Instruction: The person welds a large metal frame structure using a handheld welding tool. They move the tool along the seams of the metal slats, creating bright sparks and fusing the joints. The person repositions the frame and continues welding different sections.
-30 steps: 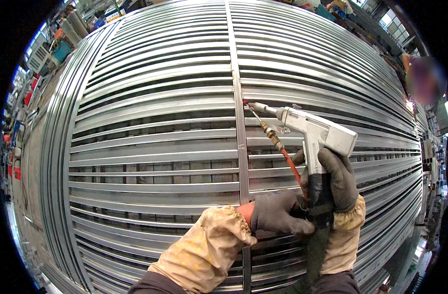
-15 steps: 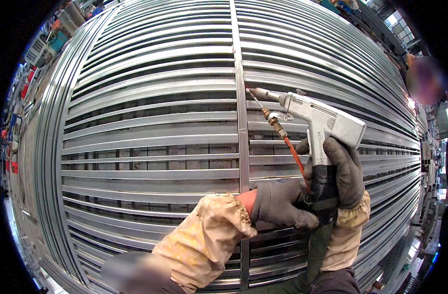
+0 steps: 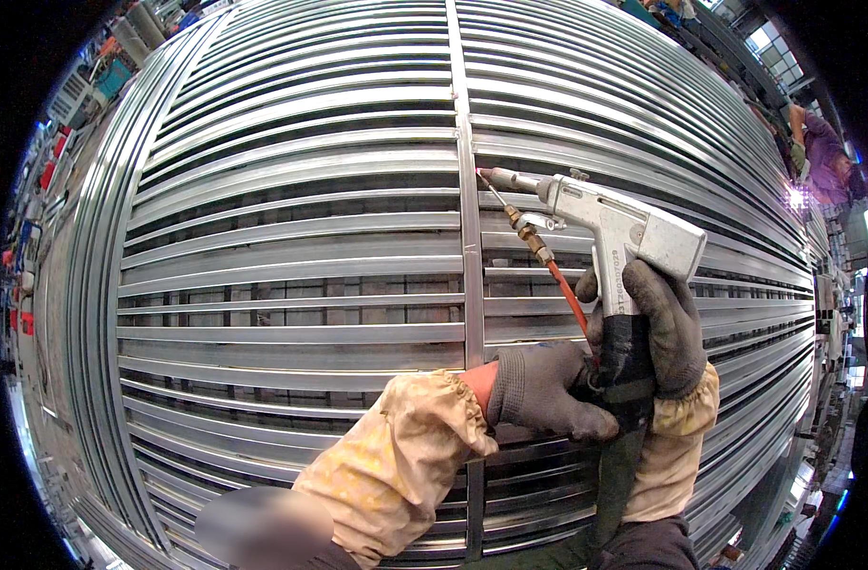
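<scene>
My right hand (image 3: pixel 669 332), in a dark grey work glove, wraps around the handle of a silver handheld welding gun (image 3: pixel 629 228). Lower down, my gloved left hand (image 3: pixel 546 391) grips the black-wrapped bottom of the same handle from the left side. The copper-coloured nozzle tip (image 3: pixel 487 175) points left and touches or nearly touches the upright metal bar (image 3: pixel 470 261). Beneath the nozzle, a thin wire guide with brass fittings (image 3: pixel 532 237) angles to the tip, fed by an orange tube (image 3: pixel 571 298). Tan protective sleeves (image 3: pixel 393 456) cover both forearms.
A large frame of parallel shiny metal bars (image 3: pixel 291 297) spreads out under my hands, with dark gaps between the bars. A dark hose (image 3: pixel 616 484) hangs below the handle. At the far right, a person in purple (image 3: pixel 825 157) bends near a bright spark (image 3: pixel 797 198).
The bars and gun have shifted very slightly in view; both hands keep their hold. At the far right, the spark looks brighter and the person there shows more plainly.
</scene>
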Demonstrator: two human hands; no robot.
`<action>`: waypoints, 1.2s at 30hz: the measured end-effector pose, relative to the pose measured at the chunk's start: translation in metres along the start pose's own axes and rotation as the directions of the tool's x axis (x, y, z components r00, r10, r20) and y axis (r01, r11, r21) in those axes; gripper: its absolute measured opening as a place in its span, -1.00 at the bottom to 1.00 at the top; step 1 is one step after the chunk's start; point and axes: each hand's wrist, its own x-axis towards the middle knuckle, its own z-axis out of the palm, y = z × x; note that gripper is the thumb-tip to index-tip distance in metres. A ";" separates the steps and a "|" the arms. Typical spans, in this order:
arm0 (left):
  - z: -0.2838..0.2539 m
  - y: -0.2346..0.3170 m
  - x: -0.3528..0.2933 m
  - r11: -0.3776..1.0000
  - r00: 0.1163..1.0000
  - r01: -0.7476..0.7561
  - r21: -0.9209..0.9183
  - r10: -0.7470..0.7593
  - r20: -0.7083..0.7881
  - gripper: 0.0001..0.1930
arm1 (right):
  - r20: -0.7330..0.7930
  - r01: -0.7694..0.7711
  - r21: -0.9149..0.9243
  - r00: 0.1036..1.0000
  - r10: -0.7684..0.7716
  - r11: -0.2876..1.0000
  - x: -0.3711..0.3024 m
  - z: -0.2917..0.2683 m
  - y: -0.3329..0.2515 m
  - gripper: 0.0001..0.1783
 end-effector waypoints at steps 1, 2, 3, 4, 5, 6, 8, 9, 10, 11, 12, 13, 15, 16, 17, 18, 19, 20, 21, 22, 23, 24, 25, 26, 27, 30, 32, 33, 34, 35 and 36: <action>-0.001 -0.001 0.000 0.998 1.000 0.029 0.050 -0.029 -0.010 -0.63 | 0.005 0.000 -0.001 1.000 0.000 1.000 0.000 -0.001 0.000 -0.61; 0.000 -0.002 0.000 1.000 1.000 0.008 0.025 -0.007 -0.018 -0.64 | -0.024 -0.004 -0.007 1.000 0.003 1.000 0.000 -0.004 0.003 -0.62; 0.002 0.000 0.000 1.000 1.000 -0.013 0.001 0.013 -0.026 -0.65 | -0.054 -0.008 -0.013 0.999 0.007 1.000 0.001 -0.007 0.007 -0.62; 0.003 0.001 0.001 0.999 0.999 -0.034 -0.022 0.033 -0.035 -0.65 | -0.083 -0.012 -0.019 0.997 0.010 1.000 0.002 -0.008 0.008 -0.62; 0.002 0.001 0.001 1.000 0.999 -0.026 -0.007 0.026 -0.032 -0.65 | -0.072 -0.025 -0.031 0.997 0.023 0.999 0.001 -0.009 0.007 -0.62; 0.002 0.001 0.001 1.000 0.999 -0.018 0.008 0.018 -0.031 -0.66 | -0.060 -0.039 -0.042 0.998 0.036 0.998 0.000 -0.005 0.002 -0.62; 0.000 0.002 0.001 1.000 1.000 0.012 0.003 -0.012 -0.005 -0.63 | -0.040 -0.052 -0.054 0.998 0.050 0.997 -0.001 -0.002 -0.003 -0.62; -0.001 0.006 0.000 0.999 0.999 0.034 -0.017 -0.034 0.022 -0.59 | -0.034 -0.051 -0.056 0.998 0.049 0.997 -0.001 -0.001 -0.004 -0.63; -0.001 0.008 0.000 0.998 0.997 0.057 -0.036 -0.055 0.048 -0.54 | -0.027 -0.050 -0.058 0.998 0.049 0.997 -0.001 -0.002 -0.005 -0.63; -0.001 0.005 0.001 0.999 0.998 0.043 -0.031 -0.042 0.043 -0.54 | -0.026 -0.045 -0.063 0.999 0.044 0.997 0.000 -0.003 -0.004 -0.63; -0.001 0.003 0.001 0.999 0.999 0.031 -0.026 -0.030 0.035 -0.54 | -0.022 -0.041 -0.066 0.999 0.040 0.997 0.001 -0.004 -0.003 -0.62; -0.001 0.002 0.001 1.000 0.999 0.018 -0.021 -0.017 0.028 -0.54 | -0.019 -0.037 -0.070 0.999 0.036 0.997 0.002 -0.005 -0.001 -0.62; -0.002 0.007 0.000 0.996 0.995 0.091 -0.012 -0.090 0.052 -0.53 | -0.056 -0.019 -0.077 0.998 0.014 0.997 0.003 -0.008 0.004 -0.62; -0.002 0.009 0.000 0.992 0.990 0.127 -0.007 -0.126 0.065 -0.53 | -0.076 -0.010 -0.081 0.997 0.004 0.997 0.004 -0.009 0.006 -0.62; -0.001 0.004 0.001 0.997 0.997 0.075 -0.024 -0.074 0.036 -0.57 | -0.097 -0.002 -0.120 0.995 -0.010 0.993 0.005 -0.012 0.010 -0.62; 0.001 0.000 0.002 0.999 1.000 0.022 -0.040 -0.022 0.003 -0.61 | -0.115 0.006 -0.158 0.993 -0.025 0.987 0.006 -0.013 0.012 -0.62; 0.002 -0.003 0.002 0.999 1.000 -0.003 -0.037 0.002 -0.020 -0.62 | -0.101 0.003 -0.145 0.995 -0.018 0.989 0.006 -0.013 0.011 -0.62; 0.002 -0.005 0.001 0.999 0.999 -0.028 -0.032 0.027 -0.043 -0.64 | -0.087 0.001 -0.133 0.996 -0.012 0.991 0.006 -0.012 0.010 -0.62; 0.004 0.001 0.000 1.000 0.998 -0.024 -0.012 0.023 -0.054 -0.64 | -0.042 -0.017 -0.071 0.999 0.014 0.997 0.004 -0.006 0.004 -0.62; 0.005 0.003 -0.001 1.000 0.998 -0.019 0.007 0.019 -0.065 -0.64 | 0.004 -0.038 -0.009 0.999 0.038 0.999 0.003 -0.004 0.001 -0.62; 0.003 -0.004 0.001 0.999 0.996 -0.041 0.001 0.041 -0.074 -0.64 | 0.013 0.012 -0.062 1.000 -0.011 0.998 0.003 -0.004 0.002 -0.62; 0.003 -0.007 0.001 0.998 0.994 -0.062 -0.003 0.061 -0.087 -0.65 | 0.010 -0.007 -0.060 1.000 0.007 0.998 0.003 -0.001 0.000 -0.61; 0.002 -0.009 0.001 0.998 0.994 -0.070 0.003 0.070 -0.082 -0.65 | 0.007 -0.025 -0.057 1.000 0.026 0.998 0.003 0.001 -0.002 -0.61; 0.002 -0.011 0.000 0.996 0.993 -0.084 0.004 0.084 -0.086 -0.65 | 0.005 -0.044 -0.054 0.999 0.044 0.998 0.003 0.003 -0.004 -0.61; 0.003 -0.007 0.001 0.995 0.991 -0.102 0.004 0.102 -0.081 -0.65 | -0.006 -0.046 -0.041 0.999 0.046 0.998 0.003 0.001 -0.003 -0.61; 0.005 0.000 0.002 0.992 0.988 -0.129 0.015 0.129 -0.085 -0.65 | -0.038 -0.061 -0.007 0.997 0.061 0.998 0.003 -0.004 0.001 -0.60; 0.001 -0.006 0.001 0.995 0.993 -0.093 0.039 0.096 -0.074 -0.64 | -0.056 -0.081 0.007 0.995 0.081 0.997 0.003 -0.001 0.001 -0.60; 0.001 -0.006 0.001 0.996 0.994 -0.082 0.044 0.085 -0.067 -0.63 | -0.036 -0.073 -0.003 0.997 0.073 0.997 0.003 -0.001 0.000 -0.60; 0.001 -0.007 0.002 0.996 0.995 -0.082 0.030 0.083 -0.062 -0.63 | -0.016 -0.064 -0.012 0.998 0.064 0.998 0.003 -0.001 -0.001 -0.60; 0.001 -0.007 0.002 0.997 0.995 -0.074 0.026 0.076 -0.058 -0.62 | 0.004 -0.055 -0.022 0.998 0.055 0.998 0.004 -0.001 -0.002 -0.60; 0.001 -0.006 0.002 0.998 0.996 -0.066 0.022 0.067 -0.054 -0.62 | -0.005 -0.048 -0.034 0.999 0.048 0.998 0.004 -0.002 -0.001 -0.61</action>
